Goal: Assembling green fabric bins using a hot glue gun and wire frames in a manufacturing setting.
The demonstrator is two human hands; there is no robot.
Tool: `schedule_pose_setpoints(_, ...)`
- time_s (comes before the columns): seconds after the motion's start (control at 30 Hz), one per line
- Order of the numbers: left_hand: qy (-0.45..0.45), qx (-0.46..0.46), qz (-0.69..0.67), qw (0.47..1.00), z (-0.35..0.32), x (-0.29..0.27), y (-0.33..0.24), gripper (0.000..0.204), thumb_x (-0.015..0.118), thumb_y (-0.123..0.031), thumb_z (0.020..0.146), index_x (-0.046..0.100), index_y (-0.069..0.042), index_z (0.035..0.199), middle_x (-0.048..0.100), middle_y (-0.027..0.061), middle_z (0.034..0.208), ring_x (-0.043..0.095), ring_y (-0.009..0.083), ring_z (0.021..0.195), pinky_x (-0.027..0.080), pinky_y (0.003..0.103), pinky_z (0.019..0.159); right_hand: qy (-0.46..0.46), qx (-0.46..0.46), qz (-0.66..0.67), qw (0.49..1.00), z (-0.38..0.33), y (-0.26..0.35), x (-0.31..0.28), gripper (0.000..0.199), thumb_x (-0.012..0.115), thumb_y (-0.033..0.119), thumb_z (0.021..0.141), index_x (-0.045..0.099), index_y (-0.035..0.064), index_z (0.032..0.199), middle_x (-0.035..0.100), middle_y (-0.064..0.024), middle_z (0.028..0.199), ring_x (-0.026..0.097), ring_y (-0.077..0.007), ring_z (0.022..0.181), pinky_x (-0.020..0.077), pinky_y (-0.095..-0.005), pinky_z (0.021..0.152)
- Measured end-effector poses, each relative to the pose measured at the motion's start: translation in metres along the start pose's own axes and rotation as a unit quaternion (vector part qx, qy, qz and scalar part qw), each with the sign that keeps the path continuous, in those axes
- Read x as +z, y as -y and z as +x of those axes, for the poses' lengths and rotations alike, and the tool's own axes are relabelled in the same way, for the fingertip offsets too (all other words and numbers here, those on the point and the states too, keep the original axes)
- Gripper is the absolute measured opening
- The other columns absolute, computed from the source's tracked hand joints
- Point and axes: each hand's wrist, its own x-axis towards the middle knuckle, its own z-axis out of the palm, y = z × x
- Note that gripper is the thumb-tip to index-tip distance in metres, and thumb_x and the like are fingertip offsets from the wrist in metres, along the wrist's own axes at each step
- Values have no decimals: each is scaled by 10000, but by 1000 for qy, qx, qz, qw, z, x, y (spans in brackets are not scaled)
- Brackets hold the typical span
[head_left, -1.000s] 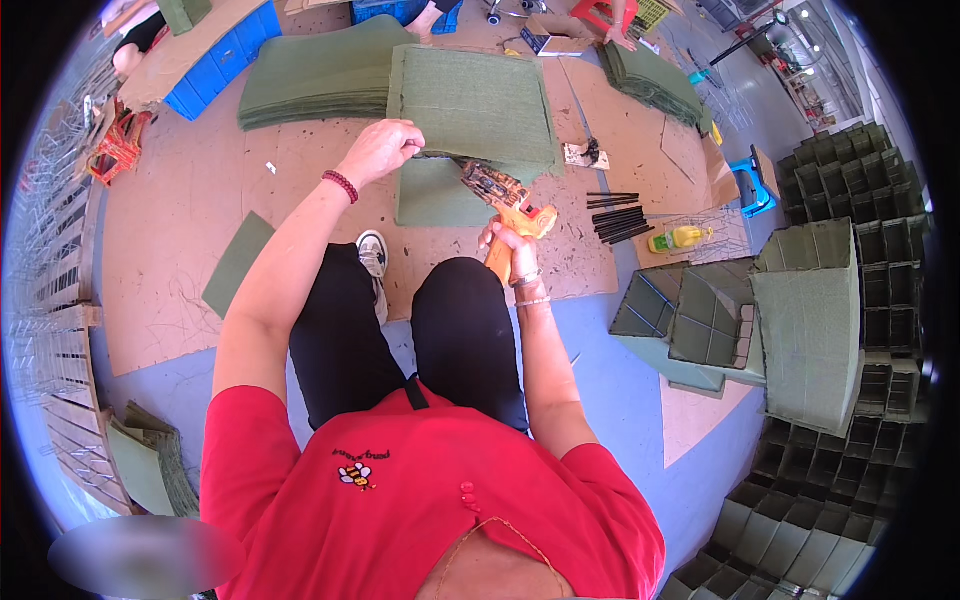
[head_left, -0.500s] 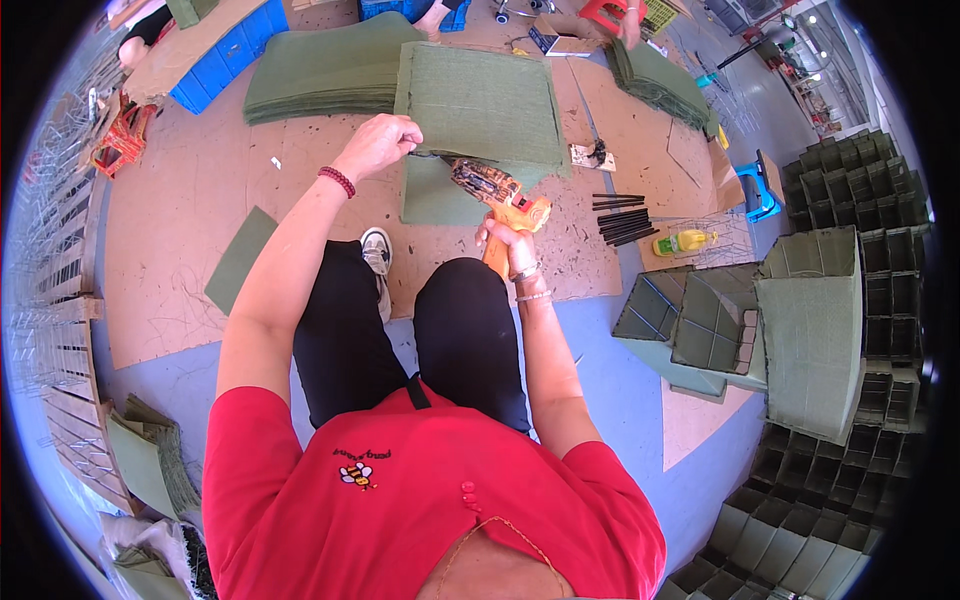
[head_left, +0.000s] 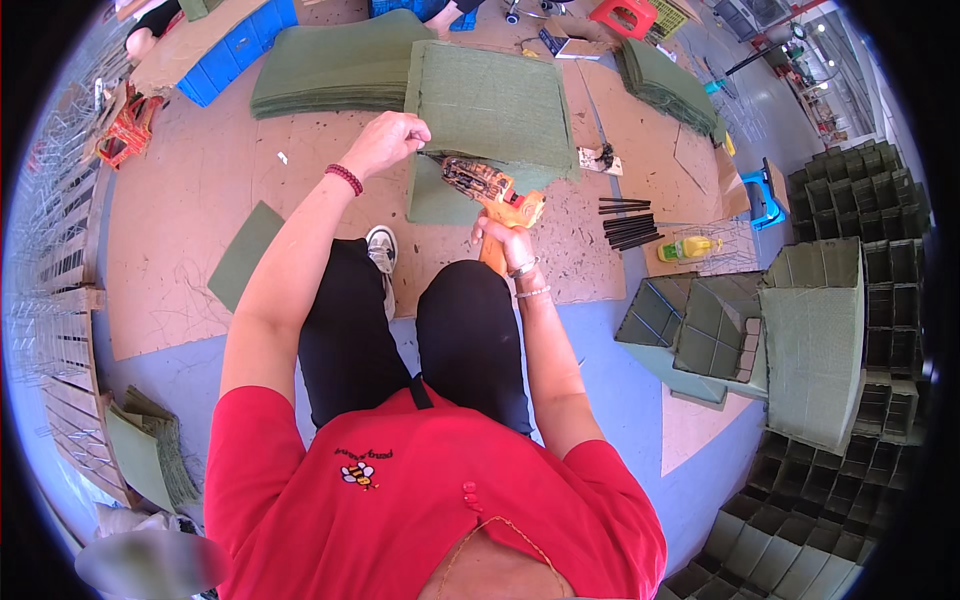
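Observation:
My right hand (head_left: pixel 508 245) is wrapped around the handle of an orange hot glue gun (head_left: pixel 517 210); its front is dark and stained. The gun points up and left, its nozzle at the near edge of a square green mesh panel (head_left: pixel 488 100). At that panel's near left corner my left hand (head_left: pixel 390 140) is closed in a pinch, with the edge slightly raised. Whether the fingertips hold the panel itself or something thin at its edge is hard to make out. Partly beneath the panel lies a smoother green sheet (head_left: pixel 432 195).
Black glue sticks (head_left: pixel 630 230) and a yellow bottle (head_left: pixel 688 248) lie to the right, near a power strip (head_left: pixel 600 160). Green fabric boxes (head_left: pixel 812 340) stack along the right side. Stacks of green panels (head_left: pixel 335 70) sit at the back. Other people's limbs show at the far edge.
The glue gun has shifted slightly left along the panel's near edge. My left hand keeps its pinch at the corner. The whole view has shifted a little.

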Motion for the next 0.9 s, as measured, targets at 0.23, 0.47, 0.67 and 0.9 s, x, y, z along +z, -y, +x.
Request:
schedule_pose_setpoints(0.23,8,-11,-24,1000,-3,-1,0,85,621,-26,728,616,-2,810,610,110,751,593,246,702,460,339,636,1,-6,0,1000,-2,-3,1,152,568,80,776,509,-10,884,546,-84,680,550,-199,637,445,-297,629)
schedule_pose_setpoints(0.47,48,113,102,987,-12,-6,-9,84,615,-62,732,602,-24,805,578,102,781,564,271,764,464,366,663,18,-54,103,993,-40,-32,-59,249,606,124,750,515,-12,936,573,-107,744,578,-238,699,474,-347,699)
schedule_pose_setpoints(0.67,31,213,182,959,-18,-9,-17,105,618,-126,749,570,-39,715,486,92,684,528,256,730,457,344,616,-146,-12,222,964,-94,-88,-136,354,625,167,714,526,25,1024,587,-136,1031,554,-275,1023,445,-411,869)
schedule_pose_setpoints(0.9,148,-10,18,989,-54,20,12,269,612,-271,816,608,-20,721,549,64,596,526,195,517,443,329,509,-245,11,318,916,-92,-191,-212,298,607,159,746,555,96,1032,566,-44,1156,504,-200,1127,395,-439,912)
